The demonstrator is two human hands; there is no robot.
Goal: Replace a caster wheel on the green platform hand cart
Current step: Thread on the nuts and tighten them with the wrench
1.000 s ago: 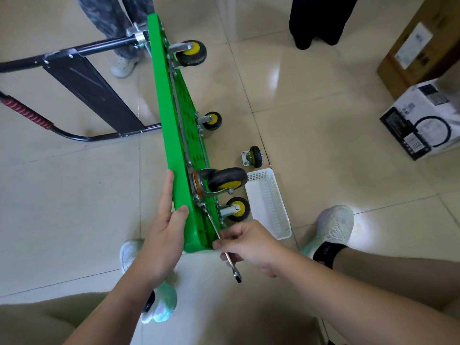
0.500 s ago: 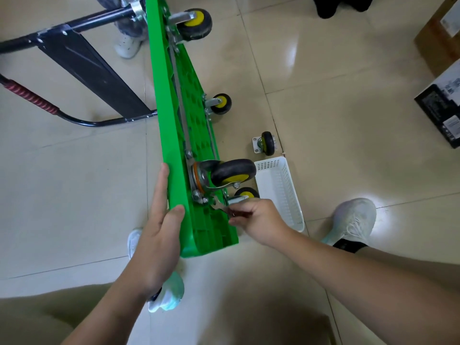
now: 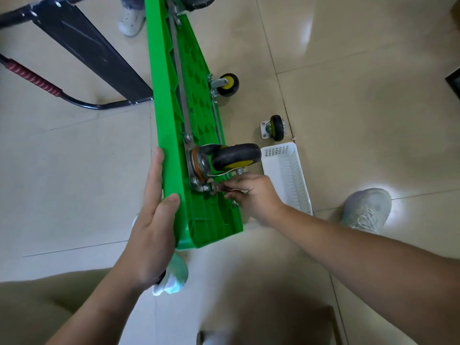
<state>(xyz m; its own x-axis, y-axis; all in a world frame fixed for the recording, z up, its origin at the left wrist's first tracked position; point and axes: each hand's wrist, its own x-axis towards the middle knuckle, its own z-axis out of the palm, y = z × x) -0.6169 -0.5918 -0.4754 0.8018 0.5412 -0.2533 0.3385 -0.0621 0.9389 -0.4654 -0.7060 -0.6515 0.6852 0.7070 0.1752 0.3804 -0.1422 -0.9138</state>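
Note:
The green platform cart (image 3: pixel 201 215) stands on its long edge, underside facing right. My left hand (image 3: pixel 155 215) grips its near upper edge, thumb on the ribbed underside. A large black and yellow caster (image 3: pixel 234 156) is mounted near this end on a metal plate. My right hand (image 3: pixel 251 195) is shut on a small wrench (image 3: pixel 219 188), whose head sits on a nut at the plate's lower corner. A loose caster (image 3: pixel 275 127) lies on the floor to the right.
A white plastic basket (image 3: pixel 288 175) lies on the tiles just right of the cart. The folded black handle (image 3: pixel 82 48) with its red grip extends left. My shoes (image 3: pixel 366 209) flank the cart's end. Another mounted caster (image 3: pixel 226 84) sits farther along. A bystander's shoe is at top.
My right hand moved up from the cart's near corner to the caster plate and set the wrench on a nut. The view shifted closer and downward.

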